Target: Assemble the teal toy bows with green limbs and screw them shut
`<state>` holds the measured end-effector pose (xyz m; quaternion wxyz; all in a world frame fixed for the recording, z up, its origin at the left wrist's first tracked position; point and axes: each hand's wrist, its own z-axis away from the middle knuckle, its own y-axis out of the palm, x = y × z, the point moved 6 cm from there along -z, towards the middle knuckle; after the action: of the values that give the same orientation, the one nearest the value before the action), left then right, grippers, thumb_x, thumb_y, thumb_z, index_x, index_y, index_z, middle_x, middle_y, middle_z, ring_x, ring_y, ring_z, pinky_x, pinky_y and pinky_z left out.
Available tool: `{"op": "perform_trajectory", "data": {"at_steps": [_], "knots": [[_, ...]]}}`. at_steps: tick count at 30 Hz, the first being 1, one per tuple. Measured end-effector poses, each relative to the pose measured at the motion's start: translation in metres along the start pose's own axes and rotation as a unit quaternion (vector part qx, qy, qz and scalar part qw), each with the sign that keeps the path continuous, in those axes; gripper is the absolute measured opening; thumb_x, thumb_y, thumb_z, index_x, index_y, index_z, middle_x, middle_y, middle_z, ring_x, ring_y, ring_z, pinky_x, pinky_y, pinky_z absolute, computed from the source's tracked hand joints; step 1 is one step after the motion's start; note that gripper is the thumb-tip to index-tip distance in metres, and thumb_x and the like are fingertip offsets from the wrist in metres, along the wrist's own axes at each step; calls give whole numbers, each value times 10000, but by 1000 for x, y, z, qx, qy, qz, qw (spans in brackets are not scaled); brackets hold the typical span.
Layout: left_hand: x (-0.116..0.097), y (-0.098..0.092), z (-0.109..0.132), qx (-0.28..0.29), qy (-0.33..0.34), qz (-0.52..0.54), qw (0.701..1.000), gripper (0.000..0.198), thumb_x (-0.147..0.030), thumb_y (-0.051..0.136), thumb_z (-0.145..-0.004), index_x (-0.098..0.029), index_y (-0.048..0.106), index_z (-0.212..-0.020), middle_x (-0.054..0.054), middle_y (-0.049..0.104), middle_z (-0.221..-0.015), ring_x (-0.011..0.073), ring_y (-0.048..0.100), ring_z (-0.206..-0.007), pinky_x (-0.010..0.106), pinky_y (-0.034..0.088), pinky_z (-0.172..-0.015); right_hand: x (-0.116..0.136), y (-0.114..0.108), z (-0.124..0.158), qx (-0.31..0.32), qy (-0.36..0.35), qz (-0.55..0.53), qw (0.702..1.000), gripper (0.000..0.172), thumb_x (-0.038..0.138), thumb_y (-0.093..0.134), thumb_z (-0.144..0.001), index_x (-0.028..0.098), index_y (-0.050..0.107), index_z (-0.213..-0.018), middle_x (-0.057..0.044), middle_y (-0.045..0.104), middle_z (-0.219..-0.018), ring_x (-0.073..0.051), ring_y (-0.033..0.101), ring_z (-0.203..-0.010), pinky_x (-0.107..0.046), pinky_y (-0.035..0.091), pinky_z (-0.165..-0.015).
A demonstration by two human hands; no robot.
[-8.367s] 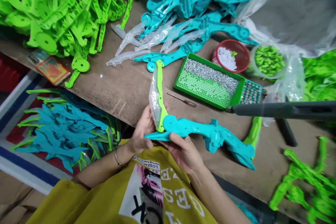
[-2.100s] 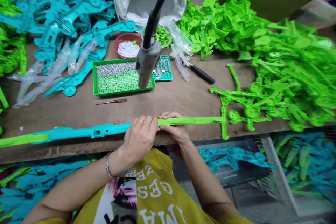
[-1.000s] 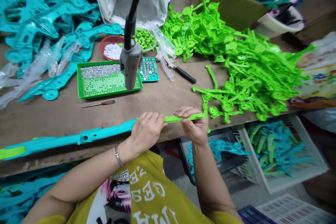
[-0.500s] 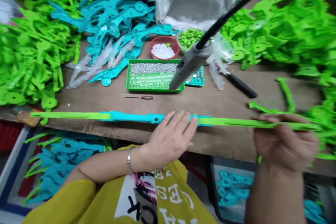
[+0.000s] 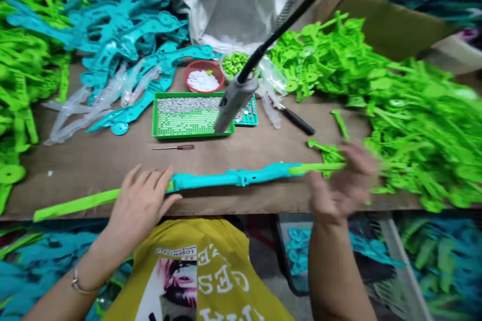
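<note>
Our left hand lies open with the fingers spread, its forearm angled up from the lower left, a thin metal bangle at the wrist. It sits over a long turquoise plastic piece with lime-green strips, which stretches along the near edge of the brown wooden workbench. Our right hand is raised at the lime end, well apart from the left, too blurred to tell whether it grips. Beyond them lie a green tray of silver studs, a slim red-handled screwdriver and a heap of lime-green plastic parts
</note>
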<state>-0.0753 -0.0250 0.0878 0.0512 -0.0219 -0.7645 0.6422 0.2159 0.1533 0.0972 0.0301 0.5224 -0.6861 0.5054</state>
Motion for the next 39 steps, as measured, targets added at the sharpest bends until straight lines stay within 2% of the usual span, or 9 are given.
{"op": "perform_trajectory", "data": {"at_steps": [2,5,8,11,15,17,21,28,39], "knots": [[-18,8,-14,-8,15,25,1000,359,-377,502,-970,-137,606,-1217,109,710,-1007,282,653,-909,460,452,-913,21,14,7,81,-28,-7,996,631,352,608,-883,254,364,-1457,-136,565,-1353,-351,527,-1286,-596,409,-1090],[-31,18,-25,3,32,27,999,252,-334,485,-981,-173,641,-1096,79,700,-920,255,642,-811,404,458,-747,26,22,14,179,-60,10,982,514,290,695,-837,231,508,-1313,-120,661,-1219,-297,621,-1172,-512,501,-1028],[-29,22,-29,6,39,30,999,231,-329,468,-988,-185,643,-1032,56,676,-833,249,624,-753,392,431,-692,9,13,15,153,-45,26,987,350,258,677,-863,228,578,-1197,-106,703,-1130,-245,681,-1056,-420,572,-919],[-34,13,-37,-28,45,54,997,288,-324,468,-984,-144,606,-1161,79,683,-871,263,627,-800,428,444,-811,-3,11,14,126,-41,40,990,303,228,654,-882,223,598,-1179,-104,714,-1109,-231,693,-1025,-417,574,-912],[-72,-6,-68,-112,40,135,984,532,-425,514,-960,-58,470,-1343,188,660,-1173,306,597,-1099,461,414,-993,-3,17,11,129,-60,25,990,205,217,630,-895,216,642,-1099,-84,728,-999,-214,696,-927,-390,587,-821],[-99,-8,-86,-126,54,165,977,583,-472,543,-941,-42,475,-1328,188,661,-1169,299,591,-1112,449,417,-991,-1,17,10,133,-63,20,989,179,238,648,-887,215,650,-1065,-69,724,-940,-202,686,-861,-371,585,-767],[-134,9,-114,-59,66,167,982,210,-341,585,-939,-153,619,-1028,62,675,-874,222,612,-814,360,436,-744,-2,15,11,157,-61,34,985,227,268,632,-903,215,634,-1124,-77,714,-970,-200,679,-885,-366,583,-773],[-134,14,-118,-119,65,167,976,218,-280,477,-990,-168,623,-874,38,601,-725,200,527,-712,339,338,-673,-10,17,9,166,-101,44,980,158,239,601,-922,193,646,-1067,-75,713,-901,-191,662,-816,-344,566,-705],[-128,17,-112,-92,65,131,985,191,-305,515,-980,-172,603,-1086,39,647,-844,204,566,-774,346,372,-663,-27,13,-1,226,-44,40,972,202,293,674,-872,188,678,-1044,-86,721,-936,-209,677,-860,-358,575,-743]]}}
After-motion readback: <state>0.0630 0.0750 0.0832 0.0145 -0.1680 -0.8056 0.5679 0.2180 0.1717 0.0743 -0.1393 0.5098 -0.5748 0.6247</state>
